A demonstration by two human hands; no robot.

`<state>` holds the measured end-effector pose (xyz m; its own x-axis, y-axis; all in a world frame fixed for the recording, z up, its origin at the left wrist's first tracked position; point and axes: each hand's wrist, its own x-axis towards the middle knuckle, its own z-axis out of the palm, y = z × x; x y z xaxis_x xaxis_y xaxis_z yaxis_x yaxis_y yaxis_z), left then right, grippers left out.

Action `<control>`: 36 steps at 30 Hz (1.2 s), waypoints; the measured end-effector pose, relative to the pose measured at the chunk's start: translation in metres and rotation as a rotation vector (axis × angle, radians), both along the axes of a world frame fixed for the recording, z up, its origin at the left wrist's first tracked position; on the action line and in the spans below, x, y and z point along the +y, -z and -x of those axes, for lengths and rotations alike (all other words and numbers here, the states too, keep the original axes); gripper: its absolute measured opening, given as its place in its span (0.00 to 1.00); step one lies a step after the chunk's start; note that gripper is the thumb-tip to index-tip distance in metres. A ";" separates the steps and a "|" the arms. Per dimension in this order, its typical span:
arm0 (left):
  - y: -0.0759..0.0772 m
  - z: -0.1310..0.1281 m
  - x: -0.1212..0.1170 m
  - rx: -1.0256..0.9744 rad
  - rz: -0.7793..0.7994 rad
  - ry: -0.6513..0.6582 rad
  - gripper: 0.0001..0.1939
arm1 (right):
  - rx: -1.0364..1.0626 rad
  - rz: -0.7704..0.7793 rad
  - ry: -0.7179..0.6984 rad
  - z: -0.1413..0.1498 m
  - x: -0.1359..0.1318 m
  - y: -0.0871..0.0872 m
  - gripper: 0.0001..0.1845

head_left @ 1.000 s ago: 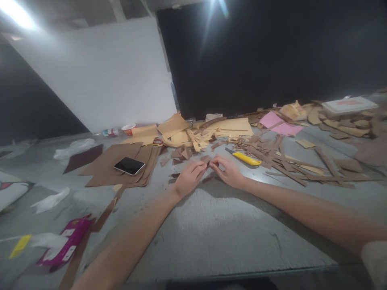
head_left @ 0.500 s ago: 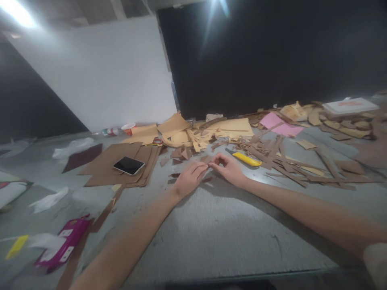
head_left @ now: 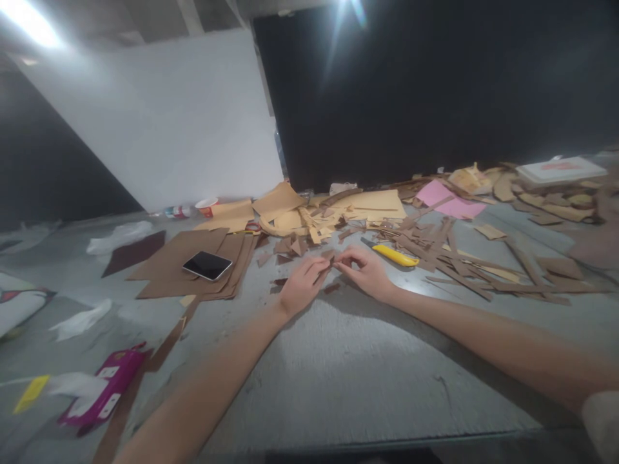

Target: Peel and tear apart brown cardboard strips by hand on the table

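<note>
Near the middle of the grey table, my left hand (head_left: 304, 283) and my right hand (head_left: 363, 270) meet at their fingertips. Both are closed in a pinch on a small brown piece (head_left: 331, 259), which looks like card or leather and is mostly covered by the fingers. Just right of my right hand lies a yellow utility knife (head_left: 395, 255). Small brown scraps (head_left: 290, 245) lie beyond my left hand, and another dark scrap (head_left: 331, 288) rests beneath the two hands.
A phone (head_left: 207, 265) lies on stacked brown sheets (head_left: 167, 258) to the left. Brown strips (head_left: 474, 274) spread at the right, with tan sheets (head_left: 372, 203) and a pink sheet (head_left: 449, 198) behind. A magenta tissue pack (head_left: 113, 386) sits at the near left.
My fingertips have shifted slightly apart, and more of the small brown piece shows between them. Everything else on the table stays in place.
</note>
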<state>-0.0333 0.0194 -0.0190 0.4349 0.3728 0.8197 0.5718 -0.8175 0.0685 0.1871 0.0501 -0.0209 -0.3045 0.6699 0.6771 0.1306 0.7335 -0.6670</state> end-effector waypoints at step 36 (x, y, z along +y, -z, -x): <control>0.006 0.004 0.003 0.022 -0.007 0.031 0.10 | -0.098 -0.133 -0.037 0.002 -0.005 -0.001 0.12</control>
